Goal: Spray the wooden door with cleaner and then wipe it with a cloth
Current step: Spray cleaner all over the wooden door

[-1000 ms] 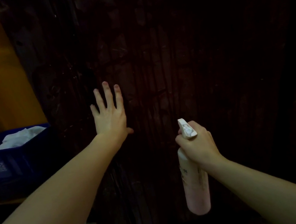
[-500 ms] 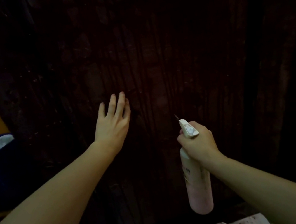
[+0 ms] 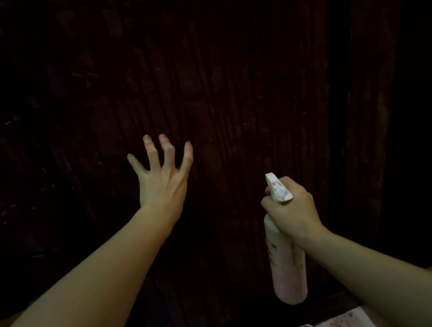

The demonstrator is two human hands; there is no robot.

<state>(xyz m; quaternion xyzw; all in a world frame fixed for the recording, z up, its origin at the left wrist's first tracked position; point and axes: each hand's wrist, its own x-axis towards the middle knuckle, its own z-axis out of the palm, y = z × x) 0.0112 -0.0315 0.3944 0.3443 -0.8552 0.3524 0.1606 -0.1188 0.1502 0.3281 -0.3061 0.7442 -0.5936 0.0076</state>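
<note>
Left hand (image 3: pixel 165 181) splayed on wooden door (image 3: pixel 223 77) | right hand (image 3: pixel 292 207) clamped on spray bottle (image 3: pixel 286 265), beside.

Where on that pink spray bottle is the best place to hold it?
High up, at the neck under the white nozzle, coming from behind, as the right hand does. The spray bottle hangs upright with its nozzle toward the wooden door.
</note>
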